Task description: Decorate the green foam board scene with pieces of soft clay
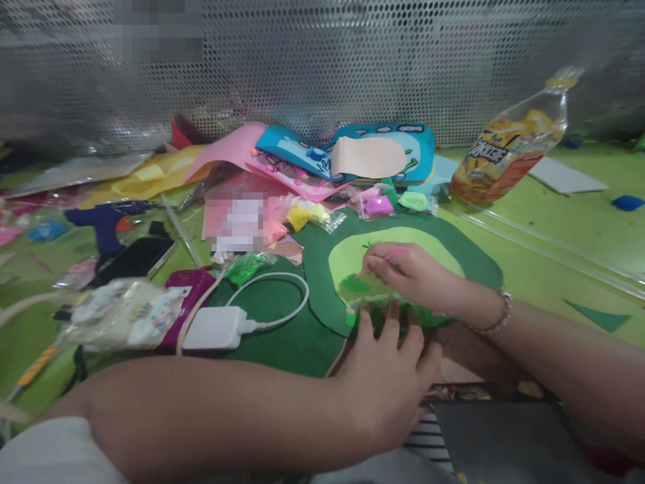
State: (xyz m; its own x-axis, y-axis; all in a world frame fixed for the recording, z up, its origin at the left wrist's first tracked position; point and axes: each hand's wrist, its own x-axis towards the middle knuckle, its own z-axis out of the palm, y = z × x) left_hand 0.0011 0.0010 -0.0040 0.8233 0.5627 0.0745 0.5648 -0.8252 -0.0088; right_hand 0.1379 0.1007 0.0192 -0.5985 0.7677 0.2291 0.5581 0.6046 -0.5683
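Note:
My right hand (403,269) pinches a thin pink stick-like tool (396,253). The tool's tip meets a flat green patch (355,284), which looks like soft clay, on a light green paper shape (347,252). That shape lies on a larger dark green paper piece (478,252). My left hand (388,363) rests with spread fingers on the near edge of the paper, over a bright green strip (426,316) with small pink bits. Its fingertips cover part of the strip.
Small bags of coloured clay (375,204) lie behind the paper. At left are a blue glue gun (105,225), a phone (136,259) and a white charger (214,327) with a looped cable. A tilted drink bottle (514,144) and clear sticks (554,249) are at right.

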